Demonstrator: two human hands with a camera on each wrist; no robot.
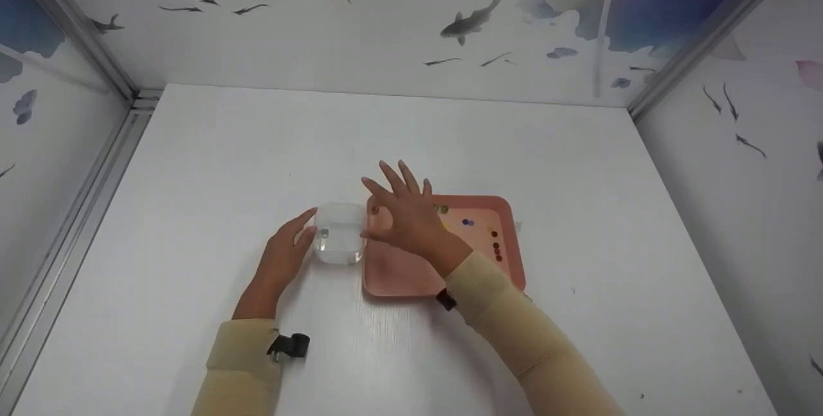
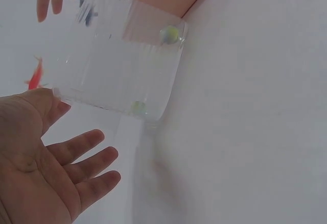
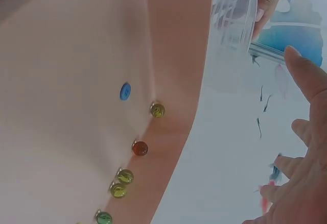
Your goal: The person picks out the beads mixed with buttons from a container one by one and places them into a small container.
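Note:
My left hand (image 1: 286, 252) rests its fingertips against the left wall of a clear plastic container (image 1: 339, 235); in the left wrist view its other fingers stretch out loosely below. Two marbles, one a yellow-green marble (image 2: 170, 34), show through the container's walls. Over the left part of a pink tray (image 1: 411, 287), my right hand (image 1: 411, 220) spreads its fingers, with nothing visible between them. Its thumb lies near the container's right side. The right wrist view shows a blue button (image 3: 125, 91), a red-brown marble (image 3: 140, 148) and several yellow and green marbles in the tray.
Dark and red small pieces (image 1: 496, 247) line the tray's right side, with a blue pair (image 1: 468, 222) nearer its middle. The white table (image 1: 386, 364) is bounded by a back wall (image 1: 386, 49) with printed fish and by side panels with metal frames.

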